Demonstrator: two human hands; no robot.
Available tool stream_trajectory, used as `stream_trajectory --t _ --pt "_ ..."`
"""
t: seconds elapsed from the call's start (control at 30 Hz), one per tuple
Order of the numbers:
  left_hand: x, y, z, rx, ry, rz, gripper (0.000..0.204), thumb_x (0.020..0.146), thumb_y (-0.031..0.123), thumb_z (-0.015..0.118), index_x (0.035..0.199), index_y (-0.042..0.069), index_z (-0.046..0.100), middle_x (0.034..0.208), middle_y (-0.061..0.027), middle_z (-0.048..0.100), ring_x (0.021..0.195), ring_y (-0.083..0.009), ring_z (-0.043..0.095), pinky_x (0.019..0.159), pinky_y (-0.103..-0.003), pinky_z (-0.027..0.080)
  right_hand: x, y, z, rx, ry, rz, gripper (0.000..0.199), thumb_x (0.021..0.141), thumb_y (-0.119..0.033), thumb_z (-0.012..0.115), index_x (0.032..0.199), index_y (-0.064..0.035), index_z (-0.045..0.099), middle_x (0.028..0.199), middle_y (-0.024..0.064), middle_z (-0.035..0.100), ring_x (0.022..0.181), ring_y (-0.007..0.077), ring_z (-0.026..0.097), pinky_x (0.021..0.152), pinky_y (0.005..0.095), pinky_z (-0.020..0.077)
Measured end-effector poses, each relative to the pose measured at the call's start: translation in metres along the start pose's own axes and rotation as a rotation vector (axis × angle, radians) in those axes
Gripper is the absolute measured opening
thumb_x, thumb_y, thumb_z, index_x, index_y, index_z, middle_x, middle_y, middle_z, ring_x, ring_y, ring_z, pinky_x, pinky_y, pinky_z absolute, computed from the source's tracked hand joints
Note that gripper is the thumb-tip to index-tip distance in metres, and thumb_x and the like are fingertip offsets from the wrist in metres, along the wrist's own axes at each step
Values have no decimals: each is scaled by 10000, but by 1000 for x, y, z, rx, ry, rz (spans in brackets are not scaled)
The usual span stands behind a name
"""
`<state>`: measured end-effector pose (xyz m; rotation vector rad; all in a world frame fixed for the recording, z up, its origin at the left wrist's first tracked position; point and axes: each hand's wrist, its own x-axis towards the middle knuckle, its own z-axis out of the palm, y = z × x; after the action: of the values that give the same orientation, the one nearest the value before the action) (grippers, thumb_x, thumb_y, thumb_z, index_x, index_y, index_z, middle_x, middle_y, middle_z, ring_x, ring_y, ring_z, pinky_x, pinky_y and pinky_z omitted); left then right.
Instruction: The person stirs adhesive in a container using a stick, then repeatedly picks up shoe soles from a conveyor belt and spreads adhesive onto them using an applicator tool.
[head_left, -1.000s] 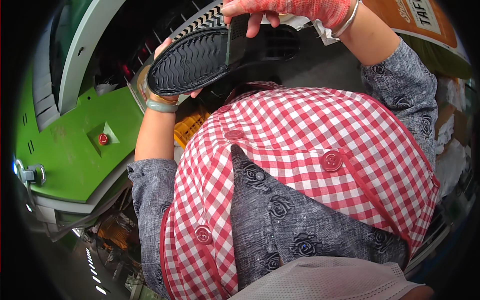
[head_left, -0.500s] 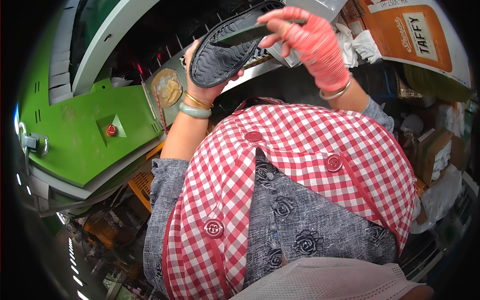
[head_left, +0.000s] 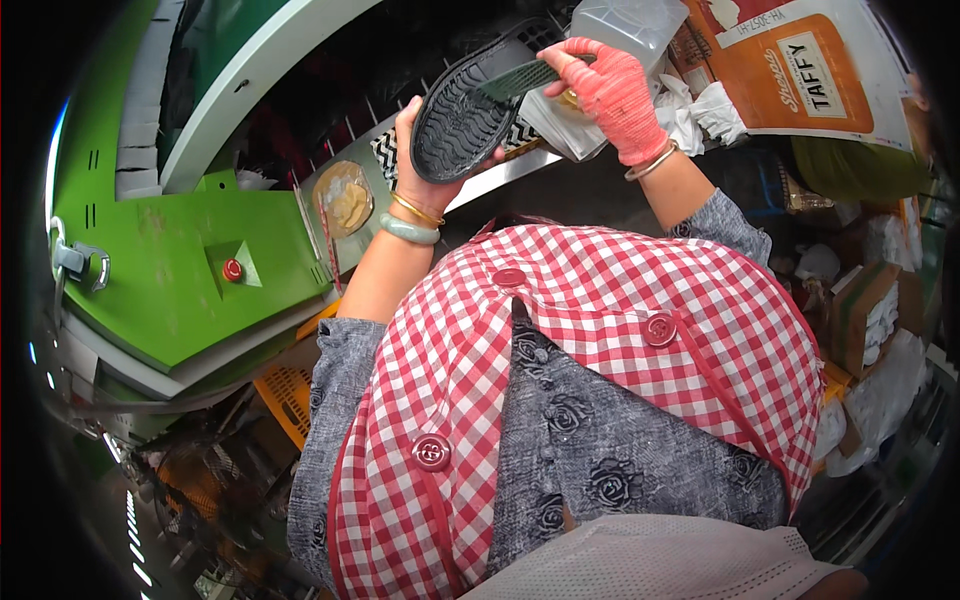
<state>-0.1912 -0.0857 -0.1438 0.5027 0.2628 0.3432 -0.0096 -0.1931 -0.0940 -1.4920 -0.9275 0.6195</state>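
Observation:
My left hand point(head_left: 430, 188) grips a black ridged shoe sole point(head_left: 455, 135) from below, with the thumb along its left edge. The sole tilts, its wavy tread facing me and its far end pointing up and right. In a pink, fingerless-looking glove, my right hand point(head_left: 618, 98) closes on a thin dark green flat strip point(head_left: 512, 84). The strip's free end lies over the upper part of the sole; whether it presses on the surface I cannot tell. What the strip is made of does not show.
A green machine point(head_left: 170, 300) with a red button point(head_left: 232, 270) stands at left. Near it is a round dish point(head_left: 343, 200) of pale pieces. A clear plastic container point(head_left: 635, 25), crumpled white cloths point(head_left: 715, 112) and an orange-and-white carton point(head_left: 770, 80) sit at the far right.
The sole and my left hand have shifted right and slightly down in the picture. My right hand has turned, its fingers now curled more tightly on the strip.

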Motion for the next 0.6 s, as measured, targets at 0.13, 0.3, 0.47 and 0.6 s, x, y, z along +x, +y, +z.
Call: stream_trajectory --t 0.13,0.3,0.47,0.6 --pt "-5 -4 1 -6 108 32 592 840 514 330 1174 58 507 1094 -137 577 929 -290 588 751 -484 504 7 -2 -5 -34 161 -52 179 841 -159 599 903 5 637 709 20 628 612 60 603 553 170 433" --pt "-10 1 12 39 118 28 566 835 481 353 1198 70 492 1121 -127 566 982 -279 575 794 -507 492 -19 -36 -2 27 381 -278 137 868 -111 562 905 5 626 767 35 627 636 99 631 513 171 424" --pt "-7 8 32 60 -71 11 573 827 464 388 1204 43 482 1126 -140 561 970 -290 582 834 -502 475 -26 -37 -22 235 594 -366 145 880 -156 555 918 -26 609 804 41 637 656 105 633 496 173 433" --pt "12 15 54 23 -45 67 601 835 480 363 1196 13 480 1095 -167 573 960 -307 587 835 -479 482 -39 -48 -28 396 477 -200 171 883 -179 556 916 -20 609 801 40 640 646 101 633 503 176 421"
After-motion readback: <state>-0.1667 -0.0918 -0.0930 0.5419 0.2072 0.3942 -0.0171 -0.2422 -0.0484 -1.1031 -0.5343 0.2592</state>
